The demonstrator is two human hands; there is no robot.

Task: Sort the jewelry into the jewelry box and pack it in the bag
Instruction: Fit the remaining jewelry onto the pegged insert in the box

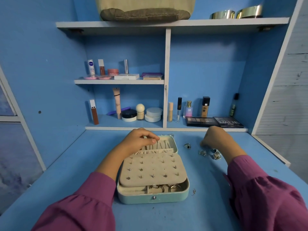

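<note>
- On the desk [66,172], sorting step: my left hand [139,139] steadies the box [154,196] lid, fingers curled on its edge
- Right hand [215,139] reaches among the rings [202,152]; its grip is hidden, I cannot tell
- Next: pinch one ring, carry it to the box

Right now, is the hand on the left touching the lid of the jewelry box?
Touching. The head view shows the left hand resting on the jewelry box lid, fingers curled over its inner edge with no gap showing.

Premises: a home dressing area. Evidence: a blue vanity desk [66,172] with built-in white shelves [119,81] stocked with cosmetics, among them foundation bottles [205,106], cream jars [153,114], eyeshadow palettes [228,122] and a perfume bottle [188,109].
</note>
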